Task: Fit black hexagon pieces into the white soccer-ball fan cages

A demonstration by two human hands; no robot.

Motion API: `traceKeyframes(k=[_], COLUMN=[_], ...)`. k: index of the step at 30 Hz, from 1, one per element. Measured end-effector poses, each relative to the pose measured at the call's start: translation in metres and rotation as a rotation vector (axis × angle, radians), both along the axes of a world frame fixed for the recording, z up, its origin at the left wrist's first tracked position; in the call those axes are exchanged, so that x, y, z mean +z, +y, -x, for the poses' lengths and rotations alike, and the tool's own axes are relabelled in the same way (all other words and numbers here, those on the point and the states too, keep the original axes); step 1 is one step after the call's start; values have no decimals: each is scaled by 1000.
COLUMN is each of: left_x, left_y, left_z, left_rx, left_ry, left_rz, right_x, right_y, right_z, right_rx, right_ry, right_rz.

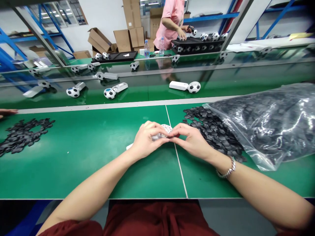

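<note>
Head view: looking down on a green bench (93, 137), with a pale strip (118, 105) along the far edge.
White ball piece (166, 128): held near the middle of the bench, close to the thin white seam (179, 164); partly hidden by fingers.
White handle (129, 146): poking out left of the wrist, probably joined to the ball, though hidden at the join.
Left grip (145, 141): clamped around the white ball piece, with thumb below and fingers above.
Right grip (194, 141): thumb and fingertips close together at the ball's right side; cannot tell whether pinching anything.
Step in hand: judged to be pressing or fitting a small part on the ball.
Next move: seemingly calling for a steady ball and precise fingertip pressure.
Clear bag (273, 121): bulging with black pieces, lying along the bench's right edge.
Loose black pieces (216, 131): heaped beside the bag; another heap (24, 134) by the left edge, near another person's hand (8, 112).
Green belt (150, 88): beyond the far edge, carrying black-and-white balls with handles (194, 87).
Flat black tray (118, 57): holding balls at one end.
Deep black tray (199, 49): topped with more balls, beside a pink-shirted co-worker (169, 24).
</note>
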State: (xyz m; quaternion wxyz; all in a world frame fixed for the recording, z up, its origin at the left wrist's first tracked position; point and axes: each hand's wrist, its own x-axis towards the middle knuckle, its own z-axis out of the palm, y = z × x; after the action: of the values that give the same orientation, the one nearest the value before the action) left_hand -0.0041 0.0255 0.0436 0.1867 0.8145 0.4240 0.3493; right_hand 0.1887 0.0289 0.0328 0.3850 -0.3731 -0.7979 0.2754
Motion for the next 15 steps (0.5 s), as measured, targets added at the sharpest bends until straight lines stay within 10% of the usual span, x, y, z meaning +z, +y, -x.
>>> traceKeyframes(k=[15], left_x=[2], left_y=[3], left_z=[1], left_rx=[50], left_ry=[-13], left_rz=[121], right_x=[8], right_y=[-3], right_z=[-3], right_rx=[29], right_ry=[-105], right_rz=[-183])
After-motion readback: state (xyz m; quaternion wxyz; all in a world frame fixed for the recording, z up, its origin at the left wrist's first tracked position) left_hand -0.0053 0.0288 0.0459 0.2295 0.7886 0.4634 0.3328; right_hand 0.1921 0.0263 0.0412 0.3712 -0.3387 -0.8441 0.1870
